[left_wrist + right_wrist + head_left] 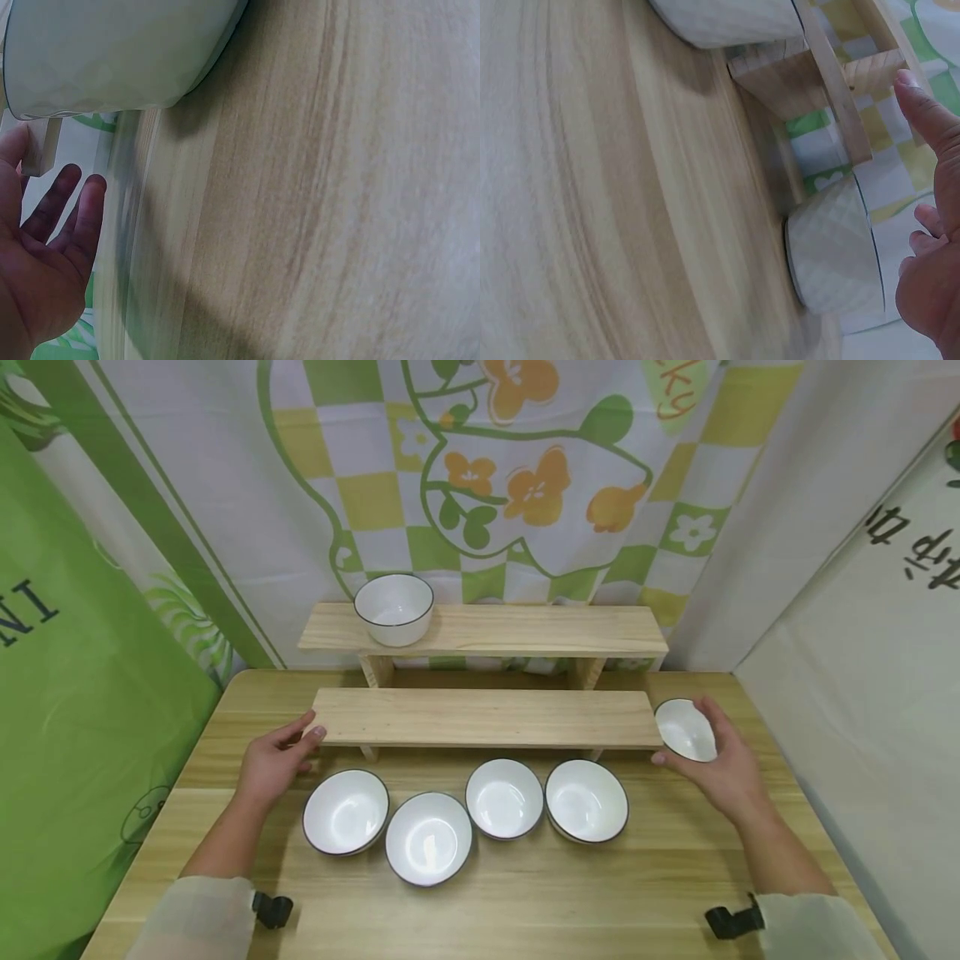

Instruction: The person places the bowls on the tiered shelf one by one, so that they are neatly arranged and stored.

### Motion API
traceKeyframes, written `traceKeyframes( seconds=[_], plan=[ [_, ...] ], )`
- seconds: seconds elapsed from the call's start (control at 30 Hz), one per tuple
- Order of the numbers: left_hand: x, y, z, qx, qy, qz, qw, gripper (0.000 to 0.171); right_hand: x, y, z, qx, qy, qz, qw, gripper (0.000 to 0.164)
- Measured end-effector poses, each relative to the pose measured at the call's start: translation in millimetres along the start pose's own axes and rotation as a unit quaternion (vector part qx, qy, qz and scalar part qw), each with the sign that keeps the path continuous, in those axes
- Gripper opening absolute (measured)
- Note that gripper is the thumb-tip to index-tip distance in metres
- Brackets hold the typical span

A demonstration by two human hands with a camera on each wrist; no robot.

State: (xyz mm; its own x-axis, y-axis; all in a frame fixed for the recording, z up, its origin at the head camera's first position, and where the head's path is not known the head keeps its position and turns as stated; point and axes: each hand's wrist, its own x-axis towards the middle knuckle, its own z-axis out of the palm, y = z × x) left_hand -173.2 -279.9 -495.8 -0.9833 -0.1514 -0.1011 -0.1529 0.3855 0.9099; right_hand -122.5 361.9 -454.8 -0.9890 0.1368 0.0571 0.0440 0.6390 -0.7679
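My left hand (275,764) is at the left end of the lower shelf board (487,718), its thumb and forefinger at the board's edge. In the left wrist view the other fingers (88,214) stretch out, curled round nothing. My right hand (723,768) hovers by the board's right end with thumb and fingers spread. Beyond that hand, a white dark-rimmed bowl (681,728) stands on the table, partly hidden; in the right wrist view the fingers look apart from this bowl (836,251). Another white bowl (393,610) sits on the upper shelf board (525,631), toward its left.
Several white bowls line the table (495,910) before the shelf: one at left (347,812), a nearer one (429,839), then one (505,799) beside a right-hand bowl (587,802). A patterned curtain (495,552) hangs behind, with a green cloth (90,693) at left.
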Motion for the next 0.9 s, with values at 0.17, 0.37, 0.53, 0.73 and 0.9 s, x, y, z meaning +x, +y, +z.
traceKeyframes(
  seconds=[0.17,0.37,0.53,0.73,0.9],
  plan=[
    [0.5,-0.9,0.3,0.001,0.002,0.002,1.0000,0.068,0.1,8.0,-1.8,-0.014,0.003,0.009,1.000,0.121],
    [-0.3,-1.7,-0.6,0.004,0.001,0.000,1.0000,0.069,2.2,16.5,-2.8,-0.029,0.006,0.026,0.999,0.121],
    [-0.6,-2.2,-0.7,-0.001,-0.001,-0.002,1.0000,0.069,4.3,23.1,-3.8,-0.031,0.014,0.037,0.999,0.121],
    [0.7,-3.8,-0.3,-0.007,0.000,-0.001,1.0000,0.069,7.8,33.5,-5.2,-0.035,0.019,0.031,0.999,0.123],
    [2.5,-5.8,-0.4,-0.011,0.001,0.002,0.9999,0.068,11.0,42.9,-5.5,-0.033,0.013,0.029,0.999,0.128]
  ],
)
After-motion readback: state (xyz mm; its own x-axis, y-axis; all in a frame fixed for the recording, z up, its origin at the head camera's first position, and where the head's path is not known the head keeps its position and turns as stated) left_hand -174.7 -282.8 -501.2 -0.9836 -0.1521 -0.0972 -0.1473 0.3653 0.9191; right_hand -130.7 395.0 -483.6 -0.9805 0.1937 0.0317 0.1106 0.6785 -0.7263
